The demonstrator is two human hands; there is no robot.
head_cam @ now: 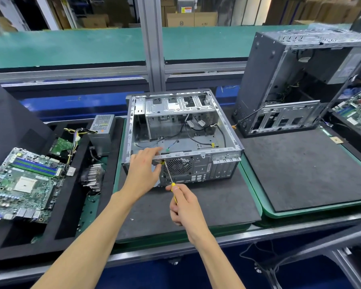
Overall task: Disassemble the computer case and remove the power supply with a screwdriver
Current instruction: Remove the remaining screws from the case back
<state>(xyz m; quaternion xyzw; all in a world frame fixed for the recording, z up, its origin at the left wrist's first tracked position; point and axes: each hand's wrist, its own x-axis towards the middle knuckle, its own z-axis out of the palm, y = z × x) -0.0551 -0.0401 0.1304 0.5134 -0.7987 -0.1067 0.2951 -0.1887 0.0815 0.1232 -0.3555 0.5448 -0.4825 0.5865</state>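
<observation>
An electronics teardown line: green conveyor belt (92, 46), stacked cardboard boxes (191, 18), loose motherboard (23, 184).

my left hand (144, 170) hides the case's (181, 130) lower-left rear corner, where the screwdriver (169, 176) tip lands. the second case (296, 80) at upper right is blurred and cut off by the frame edge.

Long workbench (233, 233), metal-edged. On it, three supports side by side: black foam tray (69, 207) toward left end, dark mat (215, 207) at middle, green-rimmed mat (313, 167) toward right end.

right hand (184, 207) holds screwdriver (169, 176) at open case (198, 163); left hand (144, 166) touches its rear edge.
</observation>
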